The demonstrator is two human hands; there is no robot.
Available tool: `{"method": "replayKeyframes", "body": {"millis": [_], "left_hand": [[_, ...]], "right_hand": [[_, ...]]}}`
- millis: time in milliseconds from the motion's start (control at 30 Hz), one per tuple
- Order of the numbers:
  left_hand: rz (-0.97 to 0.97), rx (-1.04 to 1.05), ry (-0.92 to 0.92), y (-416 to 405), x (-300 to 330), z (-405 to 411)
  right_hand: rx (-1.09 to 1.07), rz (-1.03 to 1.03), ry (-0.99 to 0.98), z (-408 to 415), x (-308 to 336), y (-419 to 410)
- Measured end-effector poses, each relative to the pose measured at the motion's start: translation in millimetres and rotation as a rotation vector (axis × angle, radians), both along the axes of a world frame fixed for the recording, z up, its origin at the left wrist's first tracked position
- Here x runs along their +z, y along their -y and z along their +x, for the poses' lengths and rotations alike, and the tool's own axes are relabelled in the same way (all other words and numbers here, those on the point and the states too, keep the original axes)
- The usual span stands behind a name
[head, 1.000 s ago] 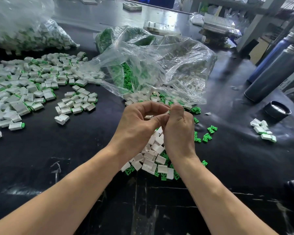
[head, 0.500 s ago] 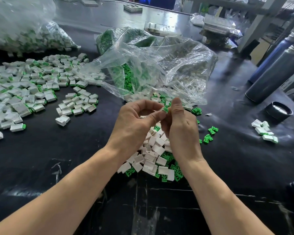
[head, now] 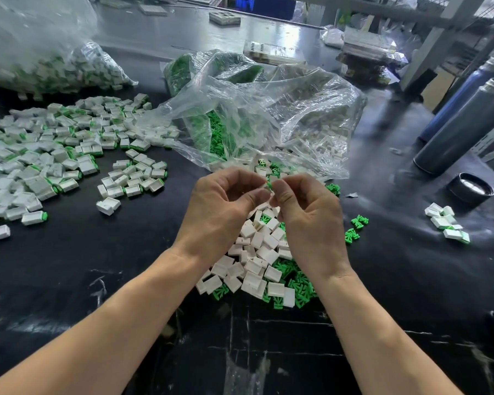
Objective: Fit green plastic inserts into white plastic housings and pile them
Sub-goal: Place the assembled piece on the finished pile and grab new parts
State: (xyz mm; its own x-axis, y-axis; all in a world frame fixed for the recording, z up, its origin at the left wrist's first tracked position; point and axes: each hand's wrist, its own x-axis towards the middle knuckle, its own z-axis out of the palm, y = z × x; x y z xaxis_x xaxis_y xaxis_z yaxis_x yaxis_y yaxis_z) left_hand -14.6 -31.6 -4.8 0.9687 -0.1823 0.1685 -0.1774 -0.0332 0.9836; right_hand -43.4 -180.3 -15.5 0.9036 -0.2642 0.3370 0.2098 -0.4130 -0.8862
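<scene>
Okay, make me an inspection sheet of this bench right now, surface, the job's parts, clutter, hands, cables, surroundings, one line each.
Surface: black glossy table, scuffed with pale streaks near the front.
Job's things: loose heap of white plastic housings and green plastic inserts under the hands; wide spread of assembled white-and-green pieces at left; small group of assembled pieces at right.
Clutter: crumpled clear plastic bag holding parts; filled clear bag far left; black round cap.
Hands: left hand and right hand together pinch a small green piece.
Cables: nothing seen.
Surroundings: two dark metal cylinders at right; white frame posts behind.
</scene>
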Motion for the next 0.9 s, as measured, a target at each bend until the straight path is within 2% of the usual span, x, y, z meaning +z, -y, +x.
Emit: {"method": "replayKeyframes", "body": {"millis": [100, 300, 500, 767, 833, 900], "left_hand": [[0.103, 0.023, 0.017, -8, 2, 5], [0.635, 0.275, 0.058, -47, -1, 32], [0.934, 0.505, 0.076, -75, -3, 52], [1.012, 0.616, 0.089, -86, -2, 55], [0.933, 0.557, 0.129, -81, 3, 52], [0.814, 0.365, 0.061, -74, 9, 45]], "right_hand": [[-0.026, -0.013, -0.053, 1, -1, 2], [-0.038, 0.038, -0.091, -1, 1, 5], [-0.075, -0.010, -0.128, -1, 6, 14], [-0.166, -0.152, -0.257, 8, 5, 38], [-0.153, -0.190, -0.288, 9, 6, 45], [-0.117, -0.202, -0.319, 9, 8, 50]]}}
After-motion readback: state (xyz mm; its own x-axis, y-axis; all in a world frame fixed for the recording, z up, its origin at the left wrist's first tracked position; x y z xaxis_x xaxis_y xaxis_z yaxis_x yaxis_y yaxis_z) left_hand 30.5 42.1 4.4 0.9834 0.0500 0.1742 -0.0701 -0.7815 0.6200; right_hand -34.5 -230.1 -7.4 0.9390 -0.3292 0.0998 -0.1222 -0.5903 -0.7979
